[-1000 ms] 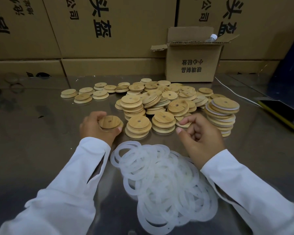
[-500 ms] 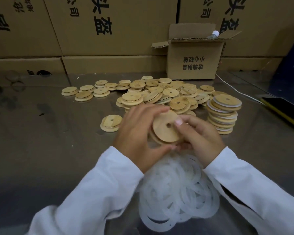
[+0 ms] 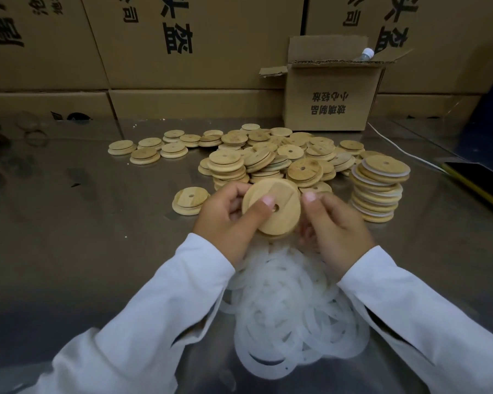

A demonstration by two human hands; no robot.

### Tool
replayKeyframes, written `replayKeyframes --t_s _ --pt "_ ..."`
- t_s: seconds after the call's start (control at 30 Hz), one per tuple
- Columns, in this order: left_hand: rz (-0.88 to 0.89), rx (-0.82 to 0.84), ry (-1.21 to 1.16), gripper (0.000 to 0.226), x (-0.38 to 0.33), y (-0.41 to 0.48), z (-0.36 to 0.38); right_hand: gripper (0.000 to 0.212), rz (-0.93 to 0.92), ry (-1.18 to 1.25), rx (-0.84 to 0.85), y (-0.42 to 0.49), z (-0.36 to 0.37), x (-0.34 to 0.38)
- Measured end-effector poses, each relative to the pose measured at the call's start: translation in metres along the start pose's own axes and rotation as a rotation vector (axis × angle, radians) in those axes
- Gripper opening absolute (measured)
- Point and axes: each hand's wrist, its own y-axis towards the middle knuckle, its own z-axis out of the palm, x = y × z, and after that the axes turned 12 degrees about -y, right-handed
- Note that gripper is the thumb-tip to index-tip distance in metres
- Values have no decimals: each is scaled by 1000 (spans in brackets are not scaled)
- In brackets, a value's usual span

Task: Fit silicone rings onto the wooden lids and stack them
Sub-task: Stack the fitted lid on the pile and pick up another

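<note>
Rings (image 3: 291, 305) before lids (image 3: 271, 160) — box (image 3: 329, 95) behind.

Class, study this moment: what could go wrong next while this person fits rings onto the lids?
The finished stack sits unevenly near the right hand; a bump could topple it. The silicone rings overlap, so lifting one may drag others. The wooden lid, held at its rim, could slip.

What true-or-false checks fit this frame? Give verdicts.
1. The left hand and right hand both hold one lid. True.
2. The rings lie in the box. False: they are piled on the table, near the person.
3. A stack of ringed lids stands right of the held lid. True.
4. The box is closed. False: its flaps are open.
</note>
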Motion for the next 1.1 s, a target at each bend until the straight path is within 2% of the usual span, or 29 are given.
replayKeyframes --t_s 0.07,0.1,0.27,0.43,0.63,0.7,0.8,0.83,0.93,1.1 --pt "-47 -62 -40 3 0 2 -2 32 -2 -390 -4 4 -3 -9" --pt "-77 -92 -70 6 1 3 -4 35 17 -490 22 5 -4 -12" --pt "-208 -218 -247 23 2 8 -6 28 41 -570 131 6 -2 -16" --pt "-214 -228 -253 19 4 10 -10 12 -2 -371 110 5 -2 -14" --pt "-210 -338 -364 17 1 11 -12 16 -142 -184 -219 9 -14 -6" --pt "-215 -358 -398 17 -1 10 -11 16 -212 -105 -244 7 -16 -1" --pt "-298 -340 -436 15 -1 8 -9 11 -275 79 -110 4 -16 5" --pt "-333 -325 -439 15 -1 8 -9 6 -259 156 -23 3 -15 7" --pt "-435 -263 -479 15 1 8 -8 13 -159 316 194 3 -14 4" --pt "-550 -66 -506 48 -2 9 -7 11 -64 294 188 1 -8 3"
